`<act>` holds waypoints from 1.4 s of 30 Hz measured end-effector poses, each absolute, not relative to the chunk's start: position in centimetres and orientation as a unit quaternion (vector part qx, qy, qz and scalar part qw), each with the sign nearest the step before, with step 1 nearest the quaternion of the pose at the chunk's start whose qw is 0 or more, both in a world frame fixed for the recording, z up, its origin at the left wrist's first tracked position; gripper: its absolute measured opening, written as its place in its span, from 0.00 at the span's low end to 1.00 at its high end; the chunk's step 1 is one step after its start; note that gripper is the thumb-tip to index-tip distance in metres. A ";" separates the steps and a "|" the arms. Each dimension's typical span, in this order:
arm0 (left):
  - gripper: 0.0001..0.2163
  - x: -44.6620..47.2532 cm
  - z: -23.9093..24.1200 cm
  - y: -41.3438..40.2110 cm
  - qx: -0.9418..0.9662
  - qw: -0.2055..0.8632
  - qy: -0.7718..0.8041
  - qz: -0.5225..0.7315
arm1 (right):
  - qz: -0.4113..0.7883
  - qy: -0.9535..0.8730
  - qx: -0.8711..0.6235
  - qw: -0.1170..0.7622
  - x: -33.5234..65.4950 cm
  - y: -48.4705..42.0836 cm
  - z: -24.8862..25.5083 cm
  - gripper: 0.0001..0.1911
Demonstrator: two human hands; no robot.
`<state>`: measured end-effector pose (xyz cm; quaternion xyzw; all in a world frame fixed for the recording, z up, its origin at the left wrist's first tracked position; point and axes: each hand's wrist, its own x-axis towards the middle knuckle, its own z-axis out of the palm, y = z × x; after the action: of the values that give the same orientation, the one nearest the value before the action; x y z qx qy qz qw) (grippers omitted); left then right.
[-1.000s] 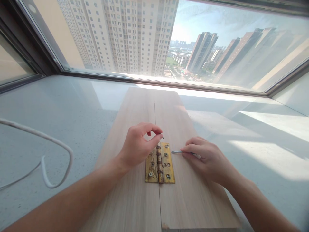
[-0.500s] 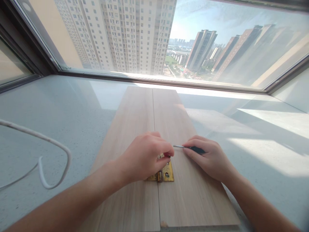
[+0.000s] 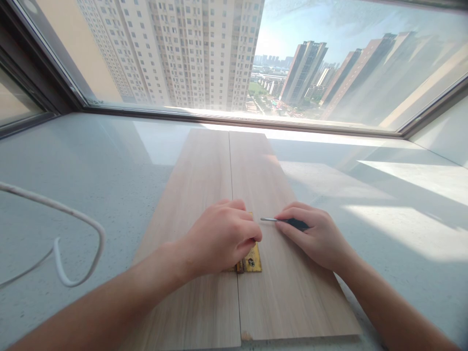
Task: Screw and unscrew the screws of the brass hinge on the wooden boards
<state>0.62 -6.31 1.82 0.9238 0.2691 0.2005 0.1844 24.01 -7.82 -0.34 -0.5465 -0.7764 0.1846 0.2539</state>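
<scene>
Left hand (image 3: 227, 235) seemingly touches hinge (image 3: 257, 259); right hand (image 3: 319, 236) holds screwdriver (image 3: 298, 224).

Hinge (image 3: 256, 256) across two adjoining boards (image 3: 300, 302)

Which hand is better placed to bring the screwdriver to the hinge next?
Probably the right hand: it holds the screwdriver, whose tip points toward the hinge from close beside it. The left hand covers most of the hinge, so it may need to make room.
</scene>
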 end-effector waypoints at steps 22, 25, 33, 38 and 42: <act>0.06 0.6 1.5 -6.1 0.916 0.211 0.264 0.216 | 0.195 -0.776 -0.546 0.248 24.2 -7.8 -0.4 0.06; 0.06 0.6 1.5 -6.1 0.915 0.215 0.265 0.215 | 0.195 -0.776 -0.546 0.248 24.2 -7.9 -0.4 0.06; 0.06 0.8 1.6 -6.0 0.919 0.207 0.262 0.208 | 0.196 -0.776 -0.546 0.249 24.1 -7.9 -0.3 0.06; 0.06 0.6 1.4 -6.1 0.918 0.213 0.263 0.209 | 0.195 -0.776 -0.546 0.250 24.1 -8.0 -0.3 0.06; 0.05 0.7 1.4 -6.0 0.912 0.230 0.265 0.212 | 0.195 -0.775 -0.545 0.252 24.1 -7.9 -0.3 0.07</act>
<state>0.67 -6.04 1.36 0.9120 0.2652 0.2119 0.2303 24.09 -7.95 -0.32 -0.5452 -0.7753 0.1952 0.2523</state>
